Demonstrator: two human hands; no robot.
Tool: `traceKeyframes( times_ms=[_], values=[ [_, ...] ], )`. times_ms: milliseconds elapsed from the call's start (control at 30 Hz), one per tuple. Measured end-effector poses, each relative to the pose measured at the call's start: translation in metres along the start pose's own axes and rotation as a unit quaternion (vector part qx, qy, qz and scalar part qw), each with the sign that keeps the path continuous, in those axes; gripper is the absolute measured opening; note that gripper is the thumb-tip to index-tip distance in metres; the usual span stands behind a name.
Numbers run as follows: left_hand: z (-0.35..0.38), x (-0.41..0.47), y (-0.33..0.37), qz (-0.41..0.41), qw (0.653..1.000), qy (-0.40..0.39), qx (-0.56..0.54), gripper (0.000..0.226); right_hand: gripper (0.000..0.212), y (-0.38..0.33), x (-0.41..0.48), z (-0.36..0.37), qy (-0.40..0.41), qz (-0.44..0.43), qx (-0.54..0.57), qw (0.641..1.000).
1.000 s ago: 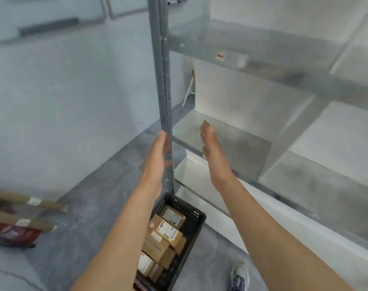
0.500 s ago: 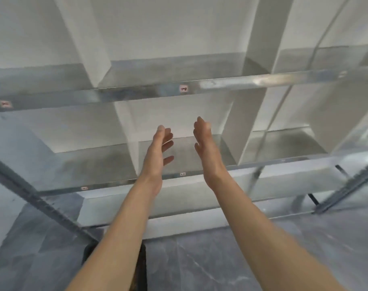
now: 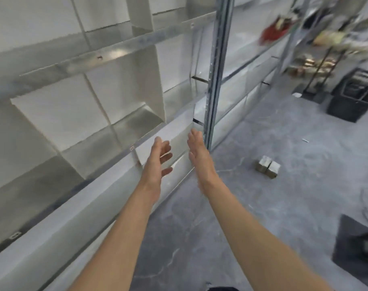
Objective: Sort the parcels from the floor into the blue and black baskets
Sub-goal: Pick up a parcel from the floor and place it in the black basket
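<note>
Both my arms reach forward at chest height, palms facing each other. My left hand (image 3: 157, 162) and my right hand (image 3: 199, 156) have straight, relaxed fingers and hold nothing. A small taped cardboard parcel (image 3: 268, 169) lies on the grey floor to the right of my right hand, well apart from it. A black basket (image 3: 355, 97) stands at the far right by the shelving; what it holds is hidden. No blue basket shows.
Metal shelving (image 3: 116, 127) with white dividers fills the left and centre, its upright post (image 3: 215, 76) just beyond my right hand. A further rack with blurred goods (image 3: 317, 45) stands at the back right. A dark object (image 3: 359, 248) sits at the right edge.
The view has swung to the right along the shelving: the black basket of parcels below my arms has left the view, and the floor parcel and far black basket have come into sight. Both hands stay open.
</note>
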State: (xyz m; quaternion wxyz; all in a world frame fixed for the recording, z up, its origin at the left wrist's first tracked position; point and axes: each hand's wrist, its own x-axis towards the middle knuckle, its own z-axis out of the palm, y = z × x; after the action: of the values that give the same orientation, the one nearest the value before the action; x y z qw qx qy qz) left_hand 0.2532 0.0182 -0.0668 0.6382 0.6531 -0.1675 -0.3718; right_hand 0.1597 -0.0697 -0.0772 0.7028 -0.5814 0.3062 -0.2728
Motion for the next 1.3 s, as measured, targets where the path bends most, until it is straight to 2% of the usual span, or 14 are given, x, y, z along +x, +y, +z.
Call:
traceKeyframes(
  times_ms=[167, 233, 400, 433, 533, 567, 700, 733, 833, 967, 1200, 1300],
  values=[
    [0.089, 0.032, -0.014, -0.024, 0.995, -0.096, 0.031, 0.050, 0.046, 0.000, 0.007, -0.089, 0.108, 0.014, 0.043, 0.993],
    [0.118, 0.048, -0.021, -0.037, 0.989, -0.137, 0.047, 0.055, 0.053, 0.002, 0.010, -0.114, 0.138, 0.023, 0.041, 0.989],
    [0.176, 0.097, -0.036, -0.066, 0.970, -0.223, 0.072, 0.057, 0.091, 0.016, 0.037, -0.161, 0.214, 0.031, 0.045, 0.975],
    [0.186, 0.107, -0.038, -0.076, 0.966, -0.236, 0.076, 0.055, 0.090, 0.019, 0.044, -0.169, 0.234, 0.038, 0.048, 0.970],
    [0.211, 0.136, -0.043, -0.102, 0.955, -0.263, 0.091, 0.055, 0.057, 0.019, 0.062, -0.188, 0.285, 0.049, 0.060, 0.955],
    [0.219, 0.145, -0.046, -0.109, 0.951, -0.273, 0.099, 0.056, 0.055, 0.019, 0.067, -0.195, 0.303, 0.052, 0.061, 0.950],
    [0.255, 0.175, -0.053, -0.132, 0.931, -0.312, 0.135, 0.058, 0.091, 0.025, 0.084, -0.228, 0.344, 0.079, 0.058, 0.934],
    [0.265, 0.183, -0.055, -0.138, 0.928, -0.316, 0.142, 0.058, 0.090, 0.027, 0.089, -0.237, 0.354, 0.089, 0.058, 0.929],
    [0.295, 0.205, -0.062, -0.153, 0.917, -0.331, 0.162, 0.061, 0.071, 0.034, 0.103, -0.262, 0.384, 0.103, 0.074, 0.915],
    [0.343, 0.237, -0.079, -0.175, 0.905, -0.338, 0.189, 0.064, 0.091, 0.047, 0.128, -0.310, 0.400, 0.127, 0.094, 0.903],
    [0.460, 0.287, -0.115, -0.217, 0.891, -0.330, 0.224, 0.064, 0.097, 0.075, 0.183, -0.433, 0.407, 0.164, 0.131, 0.889],
    [0.513, 0.301, -0.129, -0.243, 0.883, -0.325, 0.237, 0.065, 0.088, 0.081, 0.203, -0.488, 0.406, 0.189, 0.143, 0.883]
  ],
)
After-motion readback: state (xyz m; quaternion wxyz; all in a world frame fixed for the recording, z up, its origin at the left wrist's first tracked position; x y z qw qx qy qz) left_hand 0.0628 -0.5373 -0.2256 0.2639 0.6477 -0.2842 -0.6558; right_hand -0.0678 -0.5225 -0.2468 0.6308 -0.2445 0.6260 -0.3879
